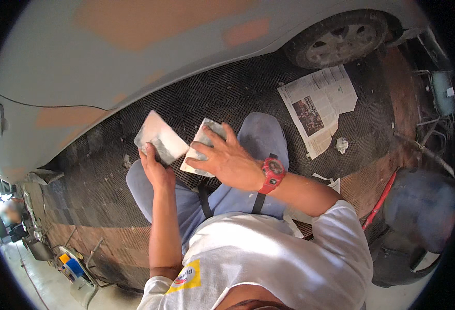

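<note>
My left hand grips a flat, pale, squarish piece by its lower corner, thumb over its face. A grey smear marks that face near the thumb. Just to the right, my right hand is curled over a second pale, grey-smeared rectangular pad, its fingers spread across the top. The two pieces are held close together above the dark mat, in front of my bent knees. What exactly they are made of I cannot tell. A red watch is on my right wrist.
A grey car body with orange-brown patches curves across the far side, its wheel at far right. A torn newspaper sheet and a crumpled scrap lie on the ribbed black mat. A dark rounded object stands at right.
</note>
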Motion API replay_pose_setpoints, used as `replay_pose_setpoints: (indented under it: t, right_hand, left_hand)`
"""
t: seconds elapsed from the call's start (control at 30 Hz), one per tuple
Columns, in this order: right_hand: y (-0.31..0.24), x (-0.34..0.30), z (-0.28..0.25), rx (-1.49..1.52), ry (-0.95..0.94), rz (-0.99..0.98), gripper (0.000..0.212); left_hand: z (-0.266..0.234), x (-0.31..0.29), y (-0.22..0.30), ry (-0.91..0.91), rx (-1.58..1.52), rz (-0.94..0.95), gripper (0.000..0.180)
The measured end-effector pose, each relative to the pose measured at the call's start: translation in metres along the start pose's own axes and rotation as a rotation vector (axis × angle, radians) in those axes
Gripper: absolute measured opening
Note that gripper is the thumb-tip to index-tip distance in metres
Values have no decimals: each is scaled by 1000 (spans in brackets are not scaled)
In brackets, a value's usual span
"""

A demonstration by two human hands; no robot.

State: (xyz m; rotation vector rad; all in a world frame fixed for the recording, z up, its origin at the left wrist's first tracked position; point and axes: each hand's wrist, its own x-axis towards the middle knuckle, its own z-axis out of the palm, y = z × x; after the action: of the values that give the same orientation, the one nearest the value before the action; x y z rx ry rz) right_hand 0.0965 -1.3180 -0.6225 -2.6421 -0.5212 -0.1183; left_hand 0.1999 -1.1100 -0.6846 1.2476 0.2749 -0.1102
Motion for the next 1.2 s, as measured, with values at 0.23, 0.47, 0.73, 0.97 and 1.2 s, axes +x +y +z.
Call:
replay_pose_setpoints:
  t: [0.23, 0.47, 0.73, 0.97, 1.2]
  right_hand:
    - [2, 10, 10, 166, 201, -202, 61]
    - [60, 5, -11, -297, 9, 60, 71]
    - [23, 0, 13, -131, 109, 4, 55]
    - [110, -32, 17, 1384, 455, 754, 51]
    - [216, -23, -36, 527, 927, 489, 53]
  left_hand:
    - [10, 1, -6, -266, -198, -299, 35]
    - [26, -9, 13, -199, -166, -160, 43]
    - [29, -4, 17, -181, 440, 310, 47]
    - [-95, 38, 42, 100, -169, -57, 46]
    - [-142, 24, 62, 159, -243, -103, 34]
